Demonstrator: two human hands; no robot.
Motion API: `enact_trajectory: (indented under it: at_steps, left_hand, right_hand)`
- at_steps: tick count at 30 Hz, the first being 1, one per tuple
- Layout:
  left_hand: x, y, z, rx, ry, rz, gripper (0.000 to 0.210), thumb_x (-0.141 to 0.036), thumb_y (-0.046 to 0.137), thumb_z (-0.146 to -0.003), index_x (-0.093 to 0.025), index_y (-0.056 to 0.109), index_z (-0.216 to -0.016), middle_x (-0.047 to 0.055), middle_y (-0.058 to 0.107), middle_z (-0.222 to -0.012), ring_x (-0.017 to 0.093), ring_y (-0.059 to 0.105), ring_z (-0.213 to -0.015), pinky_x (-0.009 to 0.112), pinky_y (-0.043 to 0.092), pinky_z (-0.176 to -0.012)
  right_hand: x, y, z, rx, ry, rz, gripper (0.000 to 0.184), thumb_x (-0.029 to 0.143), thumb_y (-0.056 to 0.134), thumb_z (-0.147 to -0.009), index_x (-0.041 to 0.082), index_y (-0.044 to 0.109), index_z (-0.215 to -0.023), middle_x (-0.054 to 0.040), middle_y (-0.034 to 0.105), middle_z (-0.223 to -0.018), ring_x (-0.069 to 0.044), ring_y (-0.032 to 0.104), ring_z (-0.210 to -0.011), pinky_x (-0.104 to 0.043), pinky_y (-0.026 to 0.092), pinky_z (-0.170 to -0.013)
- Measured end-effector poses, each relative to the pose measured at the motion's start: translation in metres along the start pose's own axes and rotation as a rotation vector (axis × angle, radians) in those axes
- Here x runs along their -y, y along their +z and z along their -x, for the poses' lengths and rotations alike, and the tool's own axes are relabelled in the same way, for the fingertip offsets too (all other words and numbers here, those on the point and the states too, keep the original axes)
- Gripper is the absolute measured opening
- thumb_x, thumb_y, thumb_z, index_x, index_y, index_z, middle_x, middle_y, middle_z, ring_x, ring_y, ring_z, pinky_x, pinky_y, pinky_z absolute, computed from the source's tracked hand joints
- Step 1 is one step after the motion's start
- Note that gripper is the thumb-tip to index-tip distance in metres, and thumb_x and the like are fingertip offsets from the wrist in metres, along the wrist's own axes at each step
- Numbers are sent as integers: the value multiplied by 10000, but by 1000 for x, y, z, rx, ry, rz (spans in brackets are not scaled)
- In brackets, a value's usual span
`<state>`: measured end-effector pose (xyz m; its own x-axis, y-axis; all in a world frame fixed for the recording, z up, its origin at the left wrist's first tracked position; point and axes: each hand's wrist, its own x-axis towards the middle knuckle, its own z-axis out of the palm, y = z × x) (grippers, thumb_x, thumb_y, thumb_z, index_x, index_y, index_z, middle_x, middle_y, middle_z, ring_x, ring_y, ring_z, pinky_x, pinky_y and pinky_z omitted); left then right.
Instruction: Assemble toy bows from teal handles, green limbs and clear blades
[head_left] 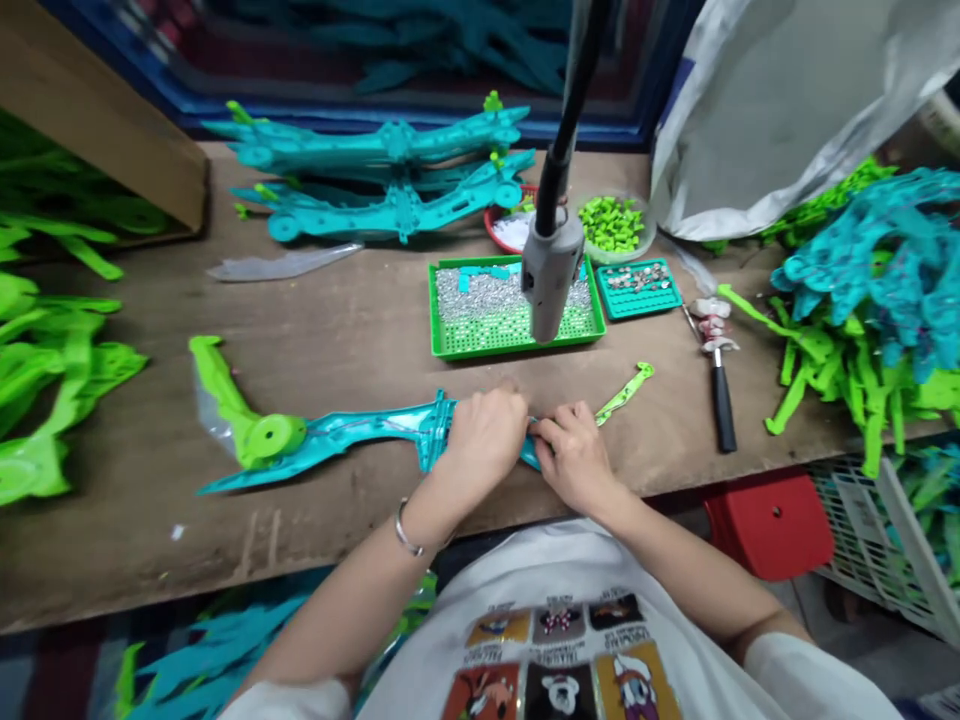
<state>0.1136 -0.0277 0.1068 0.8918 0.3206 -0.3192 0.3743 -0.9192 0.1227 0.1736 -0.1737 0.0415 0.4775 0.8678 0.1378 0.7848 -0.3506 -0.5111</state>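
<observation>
White printed shirt [562,580] nearest, along lower edge. Wooden tabletop [300,310] spreads beyond. On it, just past shirt, long blue piece [375,425], bent green part [274,437] at its left end. Green tray [487,351] behind, holding small silvery bits [472,297]. Left grip [484,435] curled over blue piece, fingertips hidden: cannot tell how closed. Right grip [574,455] narrow, fingers pinching blue piece near its right end. Slim green strip [624,395] just beside right grip.

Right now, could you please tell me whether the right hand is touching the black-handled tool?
Apart: the head view shows a stretch of brown tabletop between the right hand and the black-handled tool.
</observation>
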Motion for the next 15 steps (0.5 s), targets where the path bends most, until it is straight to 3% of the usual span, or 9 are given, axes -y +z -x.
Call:
enact_trajectory:
  at_steps: [4,6,9,11,13,15]
  left_hand:
    - [1,5,17,-62,58,-27,276,-251,418,-1029,-203,681,-962,71,718,-923,249,720,-752,315,474,-586]
    - [9,9,27,-186,83,-43,264,-252,432,-1033,-218,684,-961,62,718,-921,240,712,-772,317,479,-584]
    - [21,17,40,-538,119,-7,158,-247,536,-998,-230,692,-1012,79,739,-1043,262,700,-911,375,554,-745]
    - [22,24,46,-763,151,119,160,-209,601,-962,-239,675,-1101,86,738,-1120,270,690,-957,431,565,-855]
    - [14,32,48,-872,194,294,288,-151,617,-942,-247,635,-1214,92,732,-1148,264,691,-996,451,569,-901]
    - [-2,41,46,-856,258,429,410,-120,607,-940,-240,571,-1330,108,721,-1192,260,686,-1079,454,569,-946]
  right_hand:
    - [-6,-16,0,-45,-11,-147,158,181,608,-933,221,740,-1010,-67,722,-1050,-227,620,-993,-400,508,-928]
    - [-25,-36,-5,-92,-7,-183,160,177,596,-935,222,737,-998,-69,736,-1049,-215,661,-981,-383,523,-920]
    - [-84,-82,-23,-191,31,-93,193,161,558,-920,211,737,-974,-82,764,-1016,-227,696,-958,-380,538,-902]
    - [-133,-117,-43,-280,148,29,220,200,546,-913,199,750,-997,-96,777,-1004,-248,709,-934,-392,534,-894]
    - [-181,-148,-68,-329,301,174,278,220,518,-906,174,759,-1037,-128,778,-1017,-270,705,-913,-408,523,-888]
    - [-218,-167,-95,-309,408,301,337,195,492,-895,139,745,-1110,-172,764,-1074,-299,690,-1005,-427,489,-944]
